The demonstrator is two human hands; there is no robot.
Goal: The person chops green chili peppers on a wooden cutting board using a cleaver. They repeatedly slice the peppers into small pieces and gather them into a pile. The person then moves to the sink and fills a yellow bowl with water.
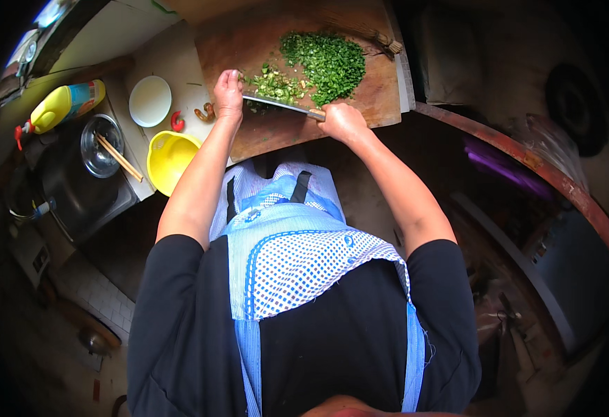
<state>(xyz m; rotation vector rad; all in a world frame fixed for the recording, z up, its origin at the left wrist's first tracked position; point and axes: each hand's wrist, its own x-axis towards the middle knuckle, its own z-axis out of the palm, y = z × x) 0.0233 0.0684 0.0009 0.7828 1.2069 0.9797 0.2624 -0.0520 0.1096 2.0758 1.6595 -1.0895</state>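
Note:
My right hand (343, 122) grips the wooden handle of a kitchen knife (278, 103). The blade points left, low over the wooden cutting board (273, 136). Close to the blade's far end is my left hand (229, 96), its fingers curled together; whether something small is pinched in them is hidden. Just beyond the blade lie loose pale-green chopped pieces (278, 85), perhaps green pepper. A larger heap of finely chopped greens (330, 65) spreads over the board behind them.
Left of the board are a white bowl (150, 101), a red chili pepper (178, 121), a brown curved piece (206, 112) and a yellow plastic basket (171, 161). Chopsticks (119, 156) rest in a clear bowl (96, 166) by the dark sink (75, 195). A yellow bottle (57, 107) stands behind.

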